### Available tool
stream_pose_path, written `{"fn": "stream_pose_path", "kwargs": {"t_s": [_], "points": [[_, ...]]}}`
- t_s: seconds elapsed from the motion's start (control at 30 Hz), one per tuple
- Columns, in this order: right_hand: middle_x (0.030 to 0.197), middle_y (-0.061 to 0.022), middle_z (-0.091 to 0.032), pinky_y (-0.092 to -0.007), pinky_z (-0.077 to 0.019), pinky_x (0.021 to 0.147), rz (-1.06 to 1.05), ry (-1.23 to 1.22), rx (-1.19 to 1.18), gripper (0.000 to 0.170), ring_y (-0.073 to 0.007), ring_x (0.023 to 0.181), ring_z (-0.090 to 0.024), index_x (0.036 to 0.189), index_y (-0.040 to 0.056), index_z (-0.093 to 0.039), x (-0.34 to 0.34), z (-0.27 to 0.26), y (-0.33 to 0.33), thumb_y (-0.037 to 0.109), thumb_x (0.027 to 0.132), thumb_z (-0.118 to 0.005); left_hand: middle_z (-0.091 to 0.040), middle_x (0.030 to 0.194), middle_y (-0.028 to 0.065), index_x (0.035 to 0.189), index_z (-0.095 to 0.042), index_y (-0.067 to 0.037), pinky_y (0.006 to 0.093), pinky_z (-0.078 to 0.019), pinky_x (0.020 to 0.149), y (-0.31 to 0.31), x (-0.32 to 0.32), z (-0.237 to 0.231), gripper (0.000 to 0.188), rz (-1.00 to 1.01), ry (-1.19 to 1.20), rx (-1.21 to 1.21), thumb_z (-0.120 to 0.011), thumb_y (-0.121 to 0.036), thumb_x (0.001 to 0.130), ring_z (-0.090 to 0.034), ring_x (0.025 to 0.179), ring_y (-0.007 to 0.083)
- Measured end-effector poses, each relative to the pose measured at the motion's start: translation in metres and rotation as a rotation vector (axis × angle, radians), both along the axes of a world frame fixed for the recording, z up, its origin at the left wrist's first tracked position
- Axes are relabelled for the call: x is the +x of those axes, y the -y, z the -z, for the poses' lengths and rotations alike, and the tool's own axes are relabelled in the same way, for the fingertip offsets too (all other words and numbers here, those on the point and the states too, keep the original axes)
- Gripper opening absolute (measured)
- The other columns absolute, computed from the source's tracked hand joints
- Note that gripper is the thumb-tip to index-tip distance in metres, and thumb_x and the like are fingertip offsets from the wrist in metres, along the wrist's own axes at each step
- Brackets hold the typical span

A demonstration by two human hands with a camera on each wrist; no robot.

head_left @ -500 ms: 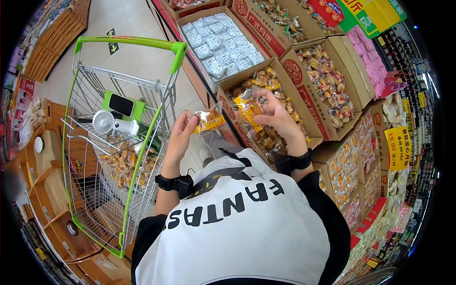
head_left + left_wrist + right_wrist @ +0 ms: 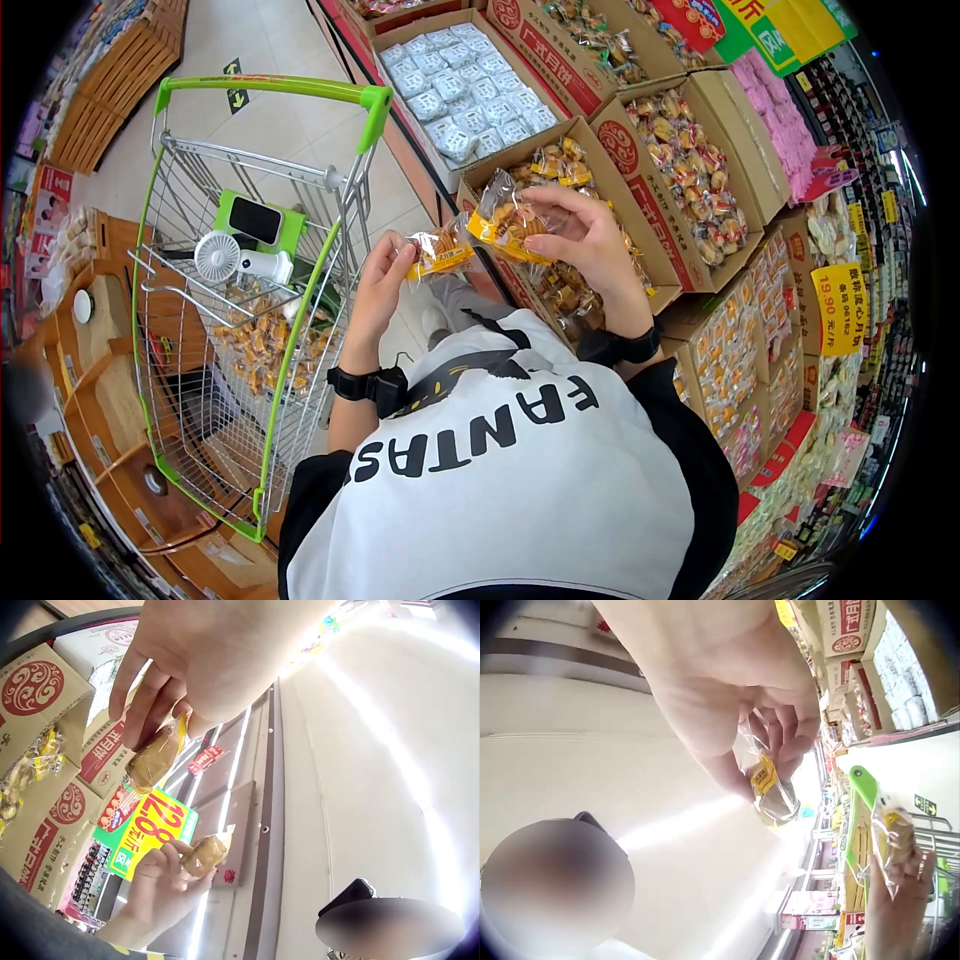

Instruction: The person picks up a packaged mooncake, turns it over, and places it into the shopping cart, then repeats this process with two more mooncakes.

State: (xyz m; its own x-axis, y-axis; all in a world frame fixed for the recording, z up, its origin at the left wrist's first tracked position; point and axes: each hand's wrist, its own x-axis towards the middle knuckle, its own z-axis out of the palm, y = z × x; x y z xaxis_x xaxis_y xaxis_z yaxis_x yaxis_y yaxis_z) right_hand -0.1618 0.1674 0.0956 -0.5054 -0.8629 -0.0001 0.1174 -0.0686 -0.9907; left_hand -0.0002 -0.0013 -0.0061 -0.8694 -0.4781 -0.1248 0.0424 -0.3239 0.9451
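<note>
Two narrow pinches: we're holding one packet (image 2: 442,250) in left hand (image 2: 378,280), another packet (image 2: 504,222) beside it in right hand (image 2: 592,245), likely for viewing.

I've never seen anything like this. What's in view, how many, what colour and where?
Wrapped pastries: two, golden with yellow labels, centre
Shopping cart: one, green and silver, left
Handheld fan: one, white, on cart
Screened device: one, black, beside fan
Cart packets: many, golden, inside cart
Cardboard boxes: several, brown, ahead and right
White packets: many, white, boxed ahead
Price sign: one, yellow, right
Shirt: one, white with black sleeves, bottom
Wristbands: two, black, one per wrist
Left hand: one, bare, holding one pastry
Right hand: one, bare, holding the other
</note>
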Motion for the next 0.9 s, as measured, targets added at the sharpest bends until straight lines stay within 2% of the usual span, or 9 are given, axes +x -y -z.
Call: {"fn": "stream_pose_path", "kwargs": {"t_s": [0.1,0.17,0.3,0.37,0.47,0.57,0.7,0.77,0.9], "points": [[0.102,-0.0053,-0.051,-0.0238,-0.0420,0.080,0.020,-0.068,-0.014,0.039,-0.0124,0.095,-0.049,0.103,-0.0029,-0.051,0.007,-0.021,0.002,0.001,0.067,-0.066,-0.047,0.077,-0.0024,0.077,-0.040,-0.008,0.0186,-0.0326,0.068,0.000,0.000,-0.001,0.015,0.007,-0.002,-0.027,-0.045,-0.018,0.088,-0.041,0.075,0.0044],[0.099,-0.0053,-0.050,-0.0234,-0.0426,0.079,0.032,-0.279,-0.042,0.041,-0.0115,0.095,-0.049,0.103,-0.0024,-0.050,0.011,-0.035,0.002,0.003,0.067,-0.067,-0.047,0.077,-0.0024,0.078,-0.040,-0.008,0.0187,-0.0327,0.068,0.000,-0.001,-0.002,0.014,0.010,0.014,-0.035,-0.044,-0.018,0.088,-0.041,0.075,0.0045],[0.098,-0.0051,-0.050,-0.0237,-0.0434,0.077,0.077,-0.342,-0.120,0.046,-0.0117,0.096,-0.049,0.105,-0.0004,-0.047,0.023,-0.057,0.003,0.004,0.065,-0.070,-0.047,0.077,-0.0024,0.079,-0.040,-0.007,0.0187,-0.0329,0.068,-0.001,-0.002,-0.003,0.014,-0.002,0.030,-0.021,-0.044,-0.017,0.087,-0.042,0.075,0.0047],[0.097,-0.0057,-0.050,-0.0249,-0.0438,0.076,0.083,-0.372,-0.266,0.052,-0.0130,0.094,-0.051,0.106,0.0020,-0.043,0.027,-0.061,0.003,0.001,0.062,-0.071,-0.047,0.077,-0.0024,0.079,-0.040,-0.007,0.0188,-0.0329,0.068,-0.002,-0.001,-0.001,0.014,-0.025,0.051,-0.003,-0.044,-0.017,0.087,-0.042,0.075,0.0049],[0.097,-0.0064,-0.049,-0.0266,-0.0440,0.077,0.069,-0.421,-0.349,0.056,-0.0147,0.091,-0.054,0.104,0.0029,-0.041,0.030,-0.063,0.003,-0.002,0.059,-0.073,-0.046,0.076,-0.0025,0.077,-0.040,-0.007,0.0189,-0.0329,0.067,-0.004,-0.001,-0.006,0.014,-0.021,0.046,-0.018,-0.044,-0.017,0.087,-0.041,0.074,0.0049],[0.095,-0.0088,-0.051,-0.0274,-0.0441,0.077,0.071,-0.450,-0.400,0.054,-0.0164,0.088,-0.056,0.101,0.0024,-0.040,0.033,-0.066,0.004,-0.004,0.058,-0.072,-0.046,0.076,-0.0024,0.076,-0.040,-0.008,0.0190,-0.0329,0.067,-0.002,-0.002,-0.004,0.015,-0.004,0.068,-0.126,-0.044,-0.017,0.087,-0.041,0.073,0.0049],[0.093,-0.0110,-0.053,-0.0282,-0.0440,0.077,0.030,-0.488,-0.438,0.052,-0.0180,0.088,-0.056,0.098,0.0021,-0.041,0.031,-0.063,0.003,-0.005,0.058,-0.072,-0.045,0.075,-0.0024,0.076,-0.041,-0.008,0.0190,-0.0327,0.067,0.000,0.000,-0.002,0.015,0.034,0.022,-0.136,-0.044,-0.017,0.087,-0.041,0.073,0.0049],[0.090,-0.0135,-0.055,-0.0287,-0.0440,0.077,0.036,-0.507,-0.494,0.051,-0.0191,0.088,-0.056,0.097,0.0019,-0.040,0.031,-0.062,0.004,-0.005,0.059,-0.071,-0.045,0.074,-0.0024,0.076,-0.041,-0.008,0.0192,-0.0325,0.066,0.000,-0.001,-0.001,0.015,0.015,0.012,0.044,-0.044,-0.017,0.087,-0.040,0.072,0.0050],[0.092,-0.0111,-0.056,-0.0274,-0.0438,0.077,0.023,-0.479,-0.529,0.048,-0.0174,0.085,-0.056,0.096,0.0019,-0.043,0.031,-0.063,0.004,-0.003,0.058,-0.072,-0.044,0.074,-0.0028,0.076,-0.041,-0.008,0.0189,-0.0324,0.066,0.001,-0.002,0.005,0.015,0.013,-0.001,0.090,-0.044,-0.018,0.087,-0.040,0.072,0.0048]]}}
